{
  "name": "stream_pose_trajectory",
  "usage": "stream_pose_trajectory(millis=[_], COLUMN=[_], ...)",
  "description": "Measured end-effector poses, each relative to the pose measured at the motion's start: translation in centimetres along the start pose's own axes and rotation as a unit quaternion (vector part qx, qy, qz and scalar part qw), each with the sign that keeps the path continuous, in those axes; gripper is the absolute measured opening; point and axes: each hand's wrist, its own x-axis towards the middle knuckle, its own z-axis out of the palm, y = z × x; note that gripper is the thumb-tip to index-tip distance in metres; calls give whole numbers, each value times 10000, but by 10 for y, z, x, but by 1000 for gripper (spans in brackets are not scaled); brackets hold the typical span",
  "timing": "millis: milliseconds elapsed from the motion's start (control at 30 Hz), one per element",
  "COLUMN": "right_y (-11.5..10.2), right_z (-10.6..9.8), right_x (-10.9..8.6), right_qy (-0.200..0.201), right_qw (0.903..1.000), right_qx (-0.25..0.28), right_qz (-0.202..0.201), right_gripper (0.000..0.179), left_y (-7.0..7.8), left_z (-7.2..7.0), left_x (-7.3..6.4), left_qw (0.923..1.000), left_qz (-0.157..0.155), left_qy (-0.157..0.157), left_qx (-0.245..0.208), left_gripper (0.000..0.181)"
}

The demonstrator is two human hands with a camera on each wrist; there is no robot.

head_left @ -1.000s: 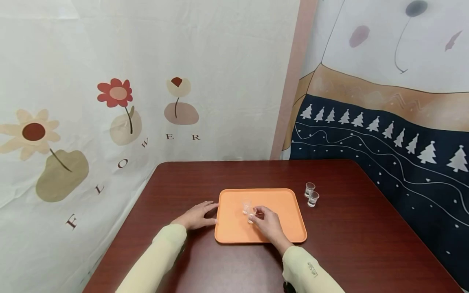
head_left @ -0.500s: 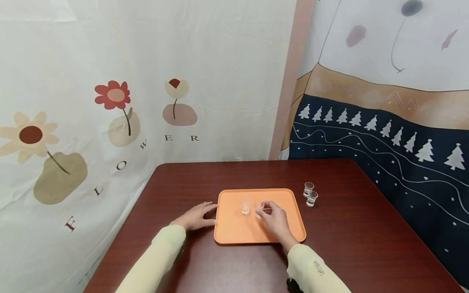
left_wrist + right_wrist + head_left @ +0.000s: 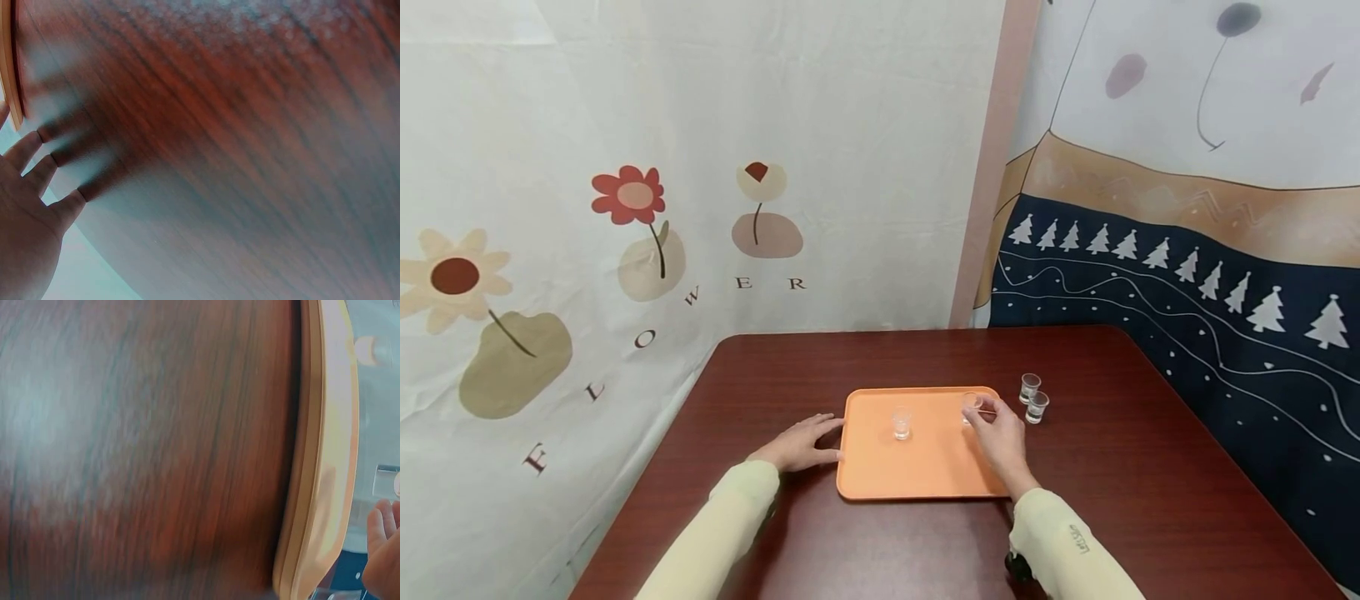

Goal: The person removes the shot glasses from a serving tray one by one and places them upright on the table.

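My right hand (image 3: pixel 1004 439) pinches a small clear shot glass (image 3: pixel 967 407) between thumb and fingers, over the right part of an orange tray (image 3: pixel 917 471). A second clear shot glass (image 3: pixel 901 424) stands upright on the tray, left of its middle. At the tray's left edge rests my left hand (image 3: pixel 801 443), fingers spread, with fingertips right at the rim. In the left wrist view the left hand (image 3: pixel 28 215) has its fingers extended near the tray edge (image 3: pixel 9 69). The right wrist view catches only part of the right hand (image 3: pixel 386 556), close to a clear glass (image 3: pixel 384 479).
Two more shot glasses, one farther back (image 3: pixel 1030 386) and one nearer (image 3: pixel 1037 408), stand close together on the dark red-brown table (image 3: pixel 805 367), just right of the tray. Behind the table hang a white printed cloth (image 3: pixel 865 167) and a dark blue tree-patterned one (image 3: pixel 1097 275).
My right hand has carried the pinched shot glass rightward, from beside the other glass to the tray's right side. The left hand has stayed at the tray's left edge.
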Motion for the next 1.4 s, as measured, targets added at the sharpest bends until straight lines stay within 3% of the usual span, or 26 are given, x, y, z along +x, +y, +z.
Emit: stream_pose_trajectory(millis=[233,667,1033,1400], right_y=[8,34,50,54], right_z=[-17,-49,-65,-68], right_x=[5,9,10,8], right_qy=[293,900,1139,1087], right_qw=[9989,9929,9885,9878], right_qx=[-101,-573,-652,-764], right_qz=[362,535,745,814], right_gripper=[25,36,40,40], left_y=[0,1,1,4], left_z=[0,0,1,-2], left_x=[0,-1,-1,-4], left_qw=[10000,10000,10000,10000], left_qz=[-2,-30,-46,-35], left_qy=[-4,-12,12,-7], left_qx=[9,-20,-16,-59], left_gripper=[70,70,71,71])
